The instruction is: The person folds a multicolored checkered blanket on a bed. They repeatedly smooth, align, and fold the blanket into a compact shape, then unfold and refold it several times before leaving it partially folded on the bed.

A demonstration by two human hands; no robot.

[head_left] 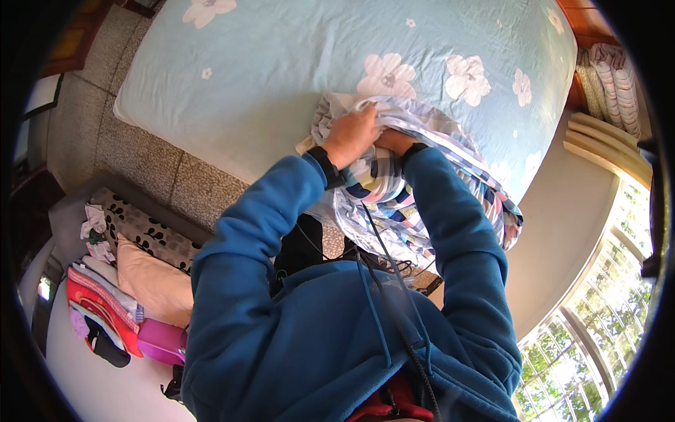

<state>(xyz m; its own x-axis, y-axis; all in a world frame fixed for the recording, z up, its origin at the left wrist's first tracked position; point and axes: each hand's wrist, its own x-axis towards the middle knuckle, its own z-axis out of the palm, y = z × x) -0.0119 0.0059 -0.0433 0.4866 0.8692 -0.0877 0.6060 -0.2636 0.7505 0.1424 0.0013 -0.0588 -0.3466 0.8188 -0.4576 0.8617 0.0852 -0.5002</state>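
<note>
Both my hands are on a bunched, multicoloured patterned duvet cover (415, 188) at the near edge of the bed. Its pale inner side and striped folds show around my fingers, and a long part hangs down toward my lap and off to the right. My left hand (354, 133) is closed on the gathered edge, thumb uppermost. Close beside it, my right hand (396, 141) reaches in among the folds; its fingers are mostly hidden by the cloth. Beneath lies the mattress in a light blue flowered sheet (281, 70).
To the left, a grey sofa (81, 199) holds a peach cushion (151, 274), a leaf-patterned cushion (144, 224) and piled clothes (105, 302). Rolled bedding (615, 84) stands at the far right. A barred window (598, 316) is at the lower right. Speckled tiles (158, 169) floor the left side.
</note>
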